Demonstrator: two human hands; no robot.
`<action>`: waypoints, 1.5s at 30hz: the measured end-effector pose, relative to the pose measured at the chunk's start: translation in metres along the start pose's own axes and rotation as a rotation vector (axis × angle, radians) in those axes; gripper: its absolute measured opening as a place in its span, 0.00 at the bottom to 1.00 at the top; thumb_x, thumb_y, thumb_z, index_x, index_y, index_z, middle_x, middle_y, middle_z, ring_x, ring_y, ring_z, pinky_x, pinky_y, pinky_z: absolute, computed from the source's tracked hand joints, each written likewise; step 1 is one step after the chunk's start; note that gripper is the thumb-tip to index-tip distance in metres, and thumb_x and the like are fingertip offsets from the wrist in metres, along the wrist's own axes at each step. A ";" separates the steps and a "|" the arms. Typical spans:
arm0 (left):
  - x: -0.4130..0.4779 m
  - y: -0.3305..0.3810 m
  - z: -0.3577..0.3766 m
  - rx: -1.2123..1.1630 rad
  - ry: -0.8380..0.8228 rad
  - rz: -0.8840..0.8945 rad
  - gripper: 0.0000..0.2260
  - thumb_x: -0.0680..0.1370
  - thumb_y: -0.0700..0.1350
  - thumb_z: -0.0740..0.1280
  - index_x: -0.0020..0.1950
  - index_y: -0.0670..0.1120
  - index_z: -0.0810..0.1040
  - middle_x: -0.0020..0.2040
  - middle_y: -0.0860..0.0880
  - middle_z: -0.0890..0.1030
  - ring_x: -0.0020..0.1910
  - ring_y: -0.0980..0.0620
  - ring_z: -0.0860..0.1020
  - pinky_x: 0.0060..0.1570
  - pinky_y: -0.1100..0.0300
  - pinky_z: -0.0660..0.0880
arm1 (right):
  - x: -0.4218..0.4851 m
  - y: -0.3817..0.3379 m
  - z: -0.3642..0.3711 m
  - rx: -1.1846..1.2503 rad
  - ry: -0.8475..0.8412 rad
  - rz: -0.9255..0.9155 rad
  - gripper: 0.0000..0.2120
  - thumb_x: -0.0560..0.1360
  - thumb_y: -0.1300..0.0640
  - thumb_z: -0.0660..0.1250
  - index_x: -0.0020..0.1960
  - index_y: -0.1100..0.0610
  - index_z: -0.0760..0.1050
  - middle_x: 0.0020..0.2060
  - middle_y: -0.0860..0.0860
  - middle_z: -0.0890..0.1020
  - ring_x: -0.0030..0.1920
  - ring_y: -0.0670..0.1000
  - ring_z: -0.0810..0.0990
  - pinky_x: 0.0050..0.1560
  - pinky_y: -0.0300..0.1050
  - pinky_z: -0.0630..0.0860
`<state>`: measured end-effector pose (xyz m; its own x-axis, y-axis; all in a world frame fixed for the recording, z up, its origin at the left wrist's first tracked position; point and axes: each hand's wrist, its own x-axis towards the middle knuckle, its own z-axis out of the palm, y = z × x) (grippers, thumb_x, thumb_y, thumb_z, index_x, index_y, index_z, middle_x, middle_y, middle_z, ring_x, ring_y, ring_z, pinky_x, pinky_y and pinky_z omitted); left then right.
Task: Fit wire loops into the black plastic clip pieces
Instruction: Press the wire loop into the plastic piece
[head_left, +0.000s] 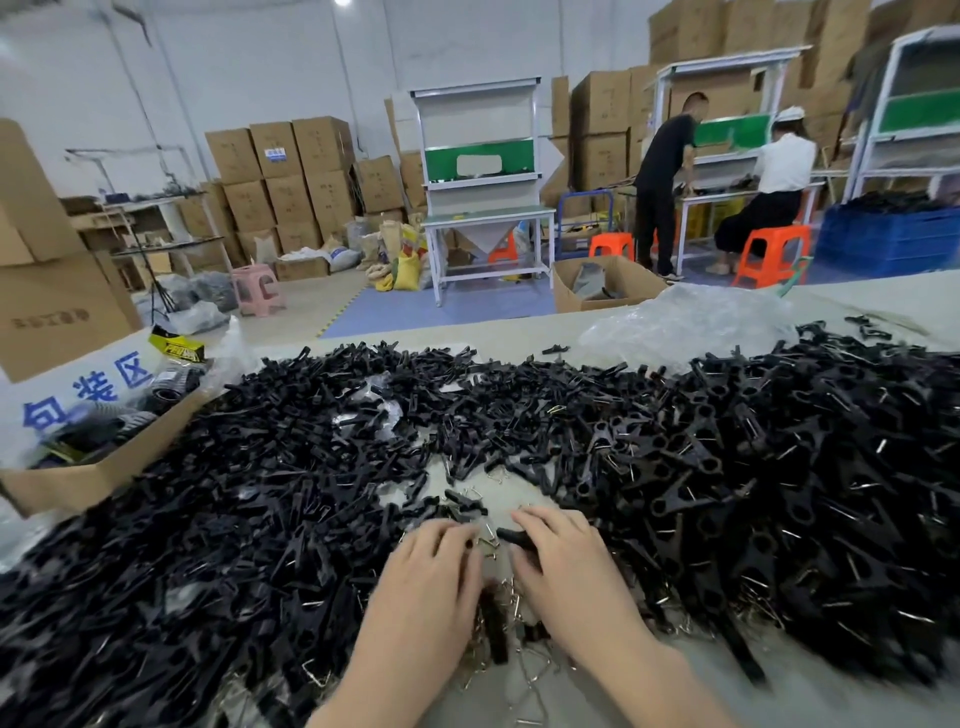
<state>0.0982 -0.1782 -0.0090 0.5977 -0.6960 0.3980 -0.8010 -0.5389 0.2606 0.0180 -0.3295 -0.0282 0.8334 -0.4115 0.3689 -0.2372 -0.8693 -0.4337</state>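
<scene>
Right hand (566, 566) is curled round one black clip piece (514, 537); the clip's end pokes out toward my left hand (431, 566). Left hand fingers are bent down at a wire loop (488, 538), which sits between the two hands, just beside the clip's end (can't tell if I'm pinching it or only touching it). Both hands are low over the worktop (857, 701).

Loose wire loops (524, 670) lie scattered between and under my wrists, a few black pieces mixed in.

Left heap (208, 519) of black clips runs from beside my left hand out to the worktop edge. Right heap (779, 467) is just as thick, with bits of bright wire showing on many pieces. The two heaps join behind the hands.

Open cardboard box (93, 478) sits at the far left, touching the left heap, with blue characters on its flap. Clear plastic bag (685, 322) is crumpled at the back right.

Past the worktop: white workbench (483, 218), pink stool (257, 288), orange stools (771, 254), stacked cartons (291, 171), blue crate (893, 239). Two people (670, 182) are at another bench, one standing, one seated.
</scene>
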 end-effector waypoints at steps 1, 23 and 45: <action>0.004 -0.003 -0.004 0.024 0.039 -0.021 0.16 0.84 0.54 0.56 0.69 0.53 0.74 0.64 0.58 0.75 0.64 0.58 0.72 0.65 0.64 0.66 | 0.001 0.002 -0.001 -0.001 -0.009 0.014 0.21 0.83 0.47 0.59 0.75 0.49 0.69 0.69 0.42 0.73 0.69 0.46 0.67 0.72 0.41 0.61; 0.024 0.013 -0.006 -0.237 0.248 -0.185 0.08 0.81 0.49 0.61 0.57 0.54 0.76 0.49 0.58 0.79 0.44 0.61 0.75 0.46 0.64 0.70 | 0.005 0.005 -0.032 1.592 0.110 0.440 0.11 0.71 0.53 0.71 0.50 0.54 0.88 0.39 0.52 0.84 0.40 0.47 0.82 0.43 0.38 0.80; 0.019 0.036 -0.007 -1.082 0.053 -0.284 0.21 0.82 0.41 0.65 0.69 0.62 0.69 0.49 0.54 0.84 0.39 0.56 0.80 0.46 0.64 0.78 | -0.001 0.001 -0.037 1.474 -0.064 0.401 0.11 0.80 0.62 0.67 0.56 0.51 0.85 0.53 0.54 0.87 0.52 0.53 0.86 0.51 0.43 0.82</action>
<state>0.0805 -0.2070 0.0143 0.7821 -0.5783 0.2323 -0.2577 0.0394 0.9654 -0.0010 -0.3401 0.0012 0.8660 -0.4999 0.0136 0.2148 0.3471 -0.9129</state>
